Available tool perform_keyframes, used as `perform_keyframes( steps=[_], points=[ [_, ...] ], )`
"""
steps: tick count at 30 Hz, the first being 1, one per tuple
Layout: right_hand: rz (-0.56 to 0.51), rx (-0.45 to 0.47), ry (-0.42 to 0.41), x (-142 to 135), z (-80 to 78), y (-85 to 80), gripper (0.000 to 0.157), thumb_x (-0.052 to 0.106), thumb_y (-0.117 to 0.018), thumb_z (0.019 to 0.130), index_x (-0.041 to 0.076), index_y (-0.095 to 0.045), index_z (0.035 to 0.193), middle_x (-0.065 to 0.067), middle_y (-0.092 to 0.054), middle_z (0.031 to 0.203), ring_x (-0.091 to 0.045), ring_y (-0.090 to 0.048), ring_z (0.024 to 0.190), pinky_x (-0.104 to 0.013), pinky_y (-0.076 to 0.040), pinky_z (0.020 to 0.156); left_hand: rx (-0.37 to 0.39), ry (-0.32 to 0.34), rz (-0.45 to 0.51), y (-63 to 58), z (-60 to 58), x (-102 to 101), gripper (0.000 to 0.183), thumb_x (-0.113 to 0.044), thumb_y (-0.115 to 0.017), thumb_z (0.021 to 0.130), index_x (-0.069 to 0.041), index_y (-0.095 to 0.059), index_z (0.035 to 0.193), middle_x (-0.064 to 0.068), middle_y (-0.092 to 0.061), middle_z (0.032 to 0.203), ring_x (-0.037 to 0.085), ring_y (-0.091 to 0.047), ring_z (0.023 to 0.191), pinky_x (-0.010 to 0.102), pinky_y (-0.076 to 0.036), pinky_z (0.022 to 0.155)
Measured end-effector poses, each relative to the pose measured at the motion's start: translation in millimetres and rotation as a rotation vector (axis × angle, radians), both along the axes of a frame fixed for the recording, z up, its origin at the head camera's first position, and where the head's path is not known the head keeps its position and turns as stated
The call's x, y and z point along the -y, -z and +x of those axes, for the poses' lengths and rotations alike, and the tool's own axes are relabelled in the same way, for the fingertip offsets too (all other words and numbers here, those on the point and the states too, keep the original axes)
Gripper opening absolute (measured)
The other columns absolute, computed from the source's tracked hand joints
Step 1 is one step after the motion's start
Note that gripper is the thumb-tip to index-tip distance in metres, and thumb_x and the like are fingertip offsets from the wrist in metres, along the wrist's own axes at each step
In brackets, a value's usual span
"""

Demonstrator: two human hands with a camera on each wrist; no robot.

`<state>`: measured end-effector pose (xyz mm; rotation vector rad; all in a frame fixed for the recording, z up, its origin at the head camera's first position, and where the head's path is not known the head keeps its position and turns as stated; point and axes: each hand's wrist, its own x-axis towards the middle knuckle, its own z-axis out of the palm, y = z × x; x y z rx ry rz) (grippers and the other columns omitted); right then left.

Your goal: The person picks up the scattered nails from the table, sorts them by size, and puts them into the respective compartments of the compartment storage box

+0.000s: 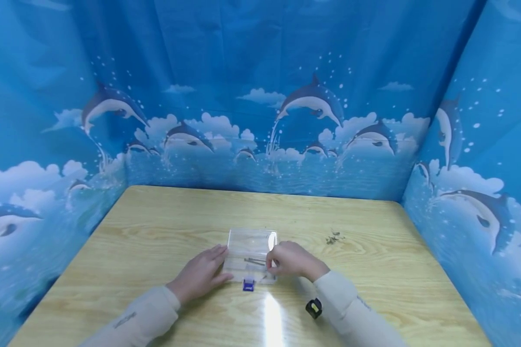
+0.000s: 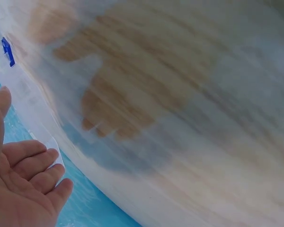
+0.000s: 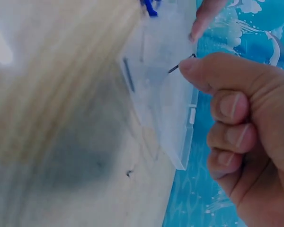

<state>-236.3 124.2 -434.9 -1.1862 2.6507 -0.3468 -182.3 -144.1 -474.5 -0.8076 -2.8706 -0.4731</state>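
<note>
A clear plastic box with a blue latch lies with its lid raised at the middle of the table. My left hand rests along the box's left side, fingers extended; the left wrist view shows the palm and loosely bent fingers. Over the box's right part, my right hand pinches a small dark pin-like piece between thumb and forefinger, its other fingers curled. Thin grey rods lie inside the box. Another dark pin shows near the box's edge.
A little heap of small dark metal bits lies right of the box on the wooden table. Beside the right sleeve sits a small black object with a yellow patch. Blue dolphin-print curtains enclose the table's back and sides.
</note>
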Motion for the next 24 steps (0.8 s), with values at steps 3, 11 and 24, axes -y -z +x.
perform_keyframes(
  steps=[3, 11, 24],
  points=[
    [0.003, -0.024, 0.016, 0.1, 3.8, 5.7, 0.004, 0.018, -0.071, 0.084, 0.017, -0.074, 0.083, 0.015, -0.053, 0.06, -0.001, -0.043, 0.052, -0.018, -0.043, 0.055, -0.012, -0.001, 0.005, 0.7, -0.3, -0.8, 0.069, -0.044, -0.064, 0.088, 0.008, -0.051, 0.131, 0.024, -0.05, 0.137, 0.038, -0.048, 0.128, 0.052, -0.04, 0.106],
    [-0.062, -0.026, 0.098, -3.8, 11.8, 17.5, 0.005, 0.015, -0.07, 0.084, 0.015, -0.074, 0.086, 0.014, -0.058, 0.064, -0.001, -0.043, 0.051, -0.017, -0.044, 0.055, -0.01, -0.01, 0.024, 0.4, -0.7, -2.2, 0.067, -0.042, -0.066, 0.087, 0.008, -0.052, 0.13, 0.024, -0.051, 0.137, 0.039, -0.048, 0.127, 0.053, -0.04, 0.105],
    [-0.154, 0.034, 0.187, -8.6, 11.8, 27.2, 0.005, 0.021, -0.071, 0.085, 0.017, -0.074, 0.086, 0.016, -0.058, 0.065, 0.0, -0.045, 0.053, -0.018, -0.044, 0.057, 0.022, -0.017, 0.023, -2.8, -3.1, -4.4, 0.066, -0.04, -0.066, 0.089, 0.008, -0.051, 0.131, 0.024, -0.049, 0.138, 0.039, -0.047, 0.128, 0.053, -0.039, 0.107]
  ],
)
